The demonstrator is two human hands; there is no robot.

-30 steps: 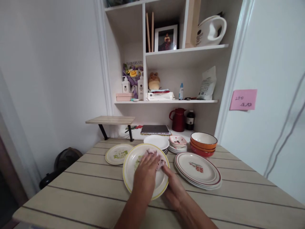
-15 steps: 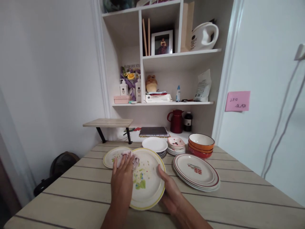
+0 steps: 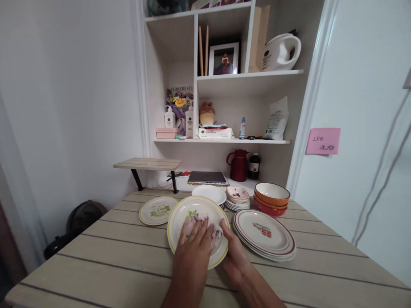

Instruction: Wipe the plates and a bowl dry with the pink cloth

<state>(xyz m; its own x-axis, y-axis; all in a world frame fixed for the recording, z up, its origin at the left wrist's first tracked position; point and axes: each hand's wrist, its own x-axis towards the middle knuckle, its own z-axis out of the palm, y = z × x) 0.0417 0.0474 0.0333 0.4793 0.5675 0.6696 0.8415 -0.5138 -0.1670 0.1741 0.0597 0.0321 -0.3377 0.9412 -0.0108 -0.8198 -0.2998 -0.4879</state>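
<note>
1. Now the yellow-rimmed plate (image 3: 180, 222) lies flat and face up on the table (image 3: 128, 256). Being round, it has no long axis.
2. It holds a crumpled pink cloth (image 3: 217, 234), right of centre.
3. My left hand (image 3: 195, 248) reaches forward, palm down, fingers stretched flat and pressing the cloth.
4. My right hand (image 3: 236, 256) grasps the plate's right rim, thumb on top.

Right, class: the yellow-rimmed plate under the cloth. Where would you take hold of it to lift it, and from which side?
Probably the raised rim of the yellow-rimmed plate on its left side, coming from the left: it lies flat on the table, the left hand and cloth cover its middle, and the right hand is at the right edge.
</note>
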